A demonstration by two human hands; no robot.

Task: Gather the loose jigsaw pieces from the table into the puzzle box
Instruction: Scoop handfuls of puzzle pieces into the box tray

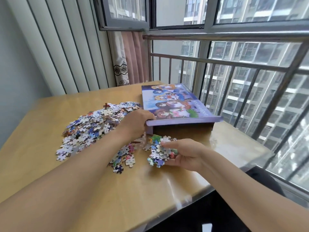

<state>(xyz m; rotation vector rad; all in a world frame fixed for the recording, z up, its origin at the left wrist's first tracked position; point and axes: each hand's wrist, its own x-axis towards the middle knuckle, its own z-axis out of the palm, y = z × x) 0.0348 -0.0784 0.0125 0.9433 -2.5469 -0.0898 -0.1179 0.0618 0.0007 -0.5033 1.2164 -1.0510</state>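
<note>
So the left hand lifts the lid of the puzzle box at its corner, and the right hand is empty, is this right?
Not quite. The head view shows the right hand is not empty: its fingers hold a handful of jigsaw pieces above the table. The rest stands: the left hand lifts the puzzle box lid at its corner.

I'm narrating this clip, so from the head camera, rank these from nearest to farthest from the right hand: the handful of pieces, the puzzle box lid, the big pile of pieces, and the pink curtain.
1. Handful of pieces: gripped in the right hand itself.
2. Puzzle box lid: just beyond, held raised by the left hand.
3. Big pile of pieces: across to the left on the table.
4. Pink curtain: far back by the window.
</note>
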